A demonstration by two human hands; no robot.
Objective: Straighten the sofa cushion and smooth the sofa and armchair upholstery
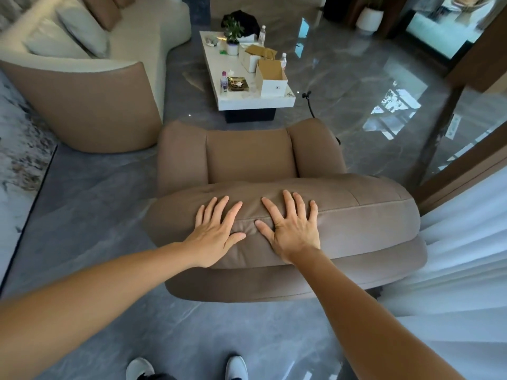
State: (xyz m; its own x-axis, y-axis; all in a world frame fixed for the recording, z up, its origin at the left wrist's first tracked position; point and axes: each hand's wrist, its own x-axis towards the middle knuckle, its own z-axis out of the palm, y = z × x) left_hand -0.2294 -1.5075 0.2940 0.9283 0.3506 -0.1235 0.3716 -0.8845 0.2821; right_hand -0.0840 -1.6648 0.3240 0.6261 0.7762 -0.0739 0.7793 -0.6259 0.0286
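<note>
I stand behind a brown armchair, looking down over its padded backrest. My left hand lies flat on the top of the backrest, fingers spread. My right hand lies flat beside it, palm down, fingers apart, thumbs nearly meeting over a small crease. Neither hand holds anything. At the upper left is the cream sofa with a brown outer shell, and pale cushions lean along its back.
A white coffee table beyond the armchair carries boxes, bottles and a potted plant. White curtain hangs close on the right. A patterned rug lies at left. Glossy grey floor surrounds the chair; my shoes show below.
</note>
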